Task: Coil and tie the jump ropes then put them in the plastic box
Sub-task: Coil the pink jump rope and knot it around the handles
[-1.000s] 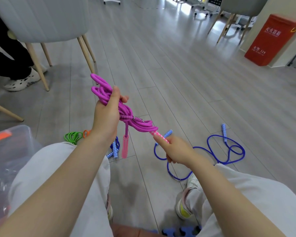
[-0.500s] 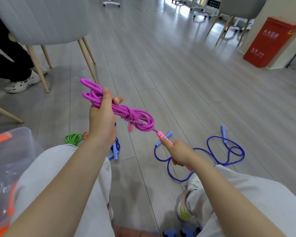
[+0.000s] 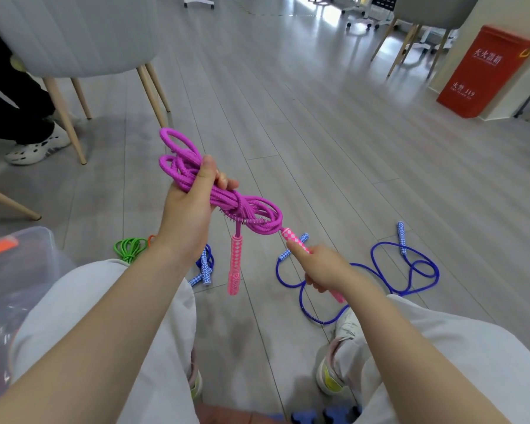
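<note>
Left hand (image 3: pixel 190 209) up in front of me, fingers and thumb curled tight round the coiled purple jump rope (image 3: pixel 208 191), loops bunched above the fist so the bundle can't spring apart. A turn of rope is wrapped round the bundle's waist just past the thumb; that's the tie forming, I'd say. Right hand (image 3: pixel 320 266) is clenched on one pink checkered handle (image 3: pixel 294 240), index finger laid along it, holding that end out low and to the right so the last stretch of rope runs straight from the wrap. The other pink handle (image 3: pixel 235 264) just dangles free below the bundle, nothing holding it.

I judge the coiling is done and the knot is being drawn snug; the held handle gives me the lever to cinch it.

The clear plastic box (image 3: pixel 19 270) sits at my left knee, close by for the drop. On the floor an uncoiled blue jump rope (image 3: pixel 380 270) sprawls by my right foot, a bundled blue one (image 3: pixel 204 264) and a bundled green rope (image 3: pixel 130 247) lie near the left knee, none of them boxed.
</note>
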The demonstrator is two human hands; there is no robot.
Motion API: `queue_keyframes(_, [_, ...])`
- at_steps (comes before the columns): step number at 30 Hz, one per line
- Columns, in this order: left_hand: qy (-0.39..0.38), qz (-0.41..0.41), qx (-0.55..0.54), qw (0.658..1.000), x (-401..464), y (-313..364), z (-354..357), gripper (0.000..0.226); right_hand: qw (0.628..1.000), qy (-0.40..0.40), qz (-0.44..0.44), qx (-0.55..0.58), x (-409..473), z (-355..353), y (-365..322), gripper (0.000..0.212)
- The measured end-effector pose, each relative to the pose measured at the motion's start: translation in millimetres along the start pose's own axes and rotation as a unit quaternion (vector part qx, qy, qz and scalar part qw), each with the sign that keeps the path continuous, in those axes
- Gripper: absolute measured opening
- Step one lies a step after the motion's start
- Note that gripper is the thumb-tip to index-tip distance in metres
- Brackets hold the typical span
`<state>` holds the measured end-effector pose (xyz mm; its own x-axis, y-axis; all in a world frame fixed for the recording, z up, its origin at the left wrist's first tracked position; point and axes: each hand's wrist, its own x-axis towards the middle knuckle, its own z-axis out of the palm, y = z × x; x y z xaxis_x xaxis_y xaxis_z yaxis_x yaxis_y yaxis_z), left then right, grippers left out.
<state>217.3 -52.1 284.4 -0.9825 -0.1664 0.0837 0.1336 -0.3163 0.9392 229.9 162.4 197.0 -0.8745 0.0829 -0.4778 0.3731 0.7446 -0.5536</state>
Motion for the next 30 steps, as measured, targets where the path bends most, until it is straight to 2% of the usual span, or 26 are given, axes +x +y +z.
queue_keyframes(2, [-0.016,-0.012,0.004,1.0,-1.1,-2.9,3.5,0.029,0.999,0.006,-0.021,-0.04,1.4,-1.7,-4.4,0.049])
queue_keyframes(6, [-0.002,-0.054,-0.037,0.998,0.5,-9.4,11.8,0.032,0.996,0.03,-0.056,-0.07,-0.5,-3.5,-9.7,0.034])
queue_keyframes(8, [0.006,-0.077,-0.062,0.995,1.9,-15.0,14.1,0.032,0.992,0.055,-0.092,-0.064,-4.3,-3.9,-12.7,0.039])
queue_keyframes(11, [0.011,-0.098,-0.055,0.994,1.8,-24.7,17.3,0.031,0.977,0.101,-0.184,0.031,-15.2,-4.8,-25.2,0.048])
queue_keyframes(13, [0.014,-0.108,-0.052,0.993,0.9,-28.6,18.7,0.029,0.96,0.106,-0.248,0.072,-23.8,-3.0,-34.9,0.047])
queue_keyframes(15, [0.014,-0.122,-0.068,0.99,1.3,-29.5,18.8,0.028,0.949,0.103,-0.293,0.058,-30.2,1.9,-41.9,0.041])
queue_keyframes(17, [0.009,-0.128,-0.066,0.989,2.0,-30.0,18.0,0.027,0.941,0.118,-0.317,-0.003,-32.4,7.9,-44.1,0.036])
queue_keyframes(19, [-0.016,-0.117,-0.031,0.993,2.1,-30.5,17.9,0.024,0.935,0.136,-0.326,-0.024,-32.6,11.3,-43.9,0.031])
queue_keyframes(22, [-0.088,-0.1,-0.012,0.991,1.8,-28.8,18.0,0.017,0.94,0.125,-0.314,0.053,-31.1,11.1,-43.9,0.023])
queue_keyframes(24, [-0.137,-0.116,0.037,0.983,0.1,-31.5,18.1,0.027,0.939,0.118,-0.299,0.121,-29.8,9.5,-44.8,0.016])
queue_keyframes(27, [-0.155,-0.168,0.192,0.955,-7.1,-43.9,17.6,0.034,0.926,0.096,-0.248,0.269,-30.2,5.6,-47.9,0.011])
queue_keyframes(30, [-0.204,-0.091,0.376,0.899,-13.3,-51.7,13.5,0.029,0.883,0.063,-0.203,0.42,-31.1,-1.5,-50.3,0.021])
